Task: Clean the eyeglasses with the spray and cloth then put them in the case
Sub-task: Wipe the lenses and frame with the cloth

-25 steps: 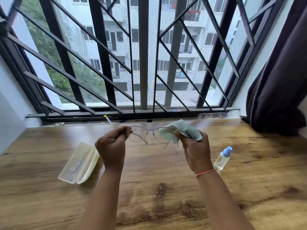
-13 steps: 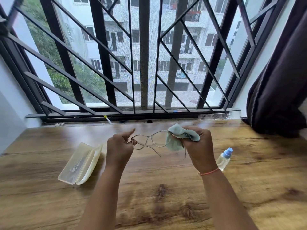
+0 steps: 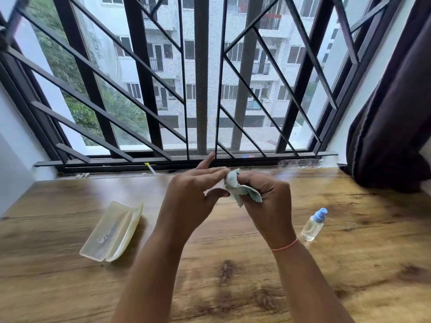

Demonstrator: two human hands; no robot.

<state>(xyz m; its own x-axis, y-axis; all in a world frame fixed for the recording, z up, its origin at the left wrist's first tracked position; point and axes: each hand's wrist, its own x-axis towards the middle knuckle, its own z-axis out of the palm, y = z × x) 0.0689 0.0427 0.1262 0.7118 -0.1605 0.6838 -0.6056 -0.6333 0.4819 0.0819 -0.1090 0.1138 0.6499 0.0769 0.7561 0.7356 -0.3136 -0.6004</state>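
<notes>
Item: thin-framed clear eyeglasses, hidden between hands at centre. Right hand [image 3: 265,201] fingers clenched on pale-green scalloped cloth [image 3: 242,193]; left hand [image 3: 189,197] fingers splayed, grasp indeterminable. Translucent cream case [image 3: 112,231], 8 o'clock. Risk: loose support, glasses drop onto wooden worktop [image 3: 349,264].

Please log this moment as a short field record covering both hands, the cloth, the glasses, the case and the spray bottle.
left hand: raised, fingers spread, touching the cloth
right hand: closed around the cloth
cloth: pale green, bunched between the hands
eyeglasses: not visible, possibly hidden by the hands and cloth
case: open on the table, empty, to the left
spray bottle: upright, blue cap, to the right
table: wooden
</notes>
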